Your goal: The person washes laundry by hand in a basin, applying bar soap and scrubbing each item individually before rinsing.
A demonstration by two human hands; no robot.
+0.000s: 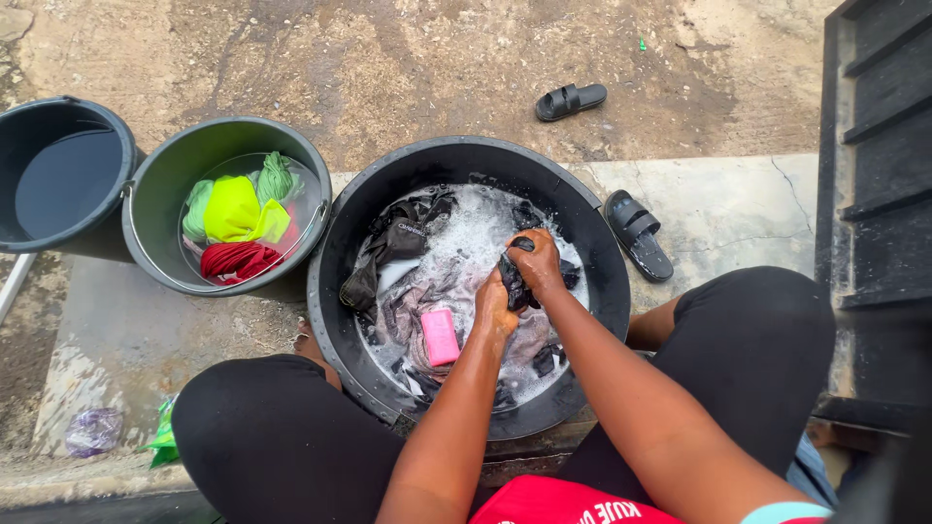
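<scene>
Washing in a black basin on a cracked concrete slab edged by bare dirt ground.

Both hands, left hand and right hand, are clenched together on a dark cloth above the suds, near the basin's middle. A pink soap bar floats just left of the grip among soaking dark clothes. Further left, a green bucket holds yellow, green and red garments in water; beyond it a dark bucket holds only water. Two black sandals lie to the right.
</scene>
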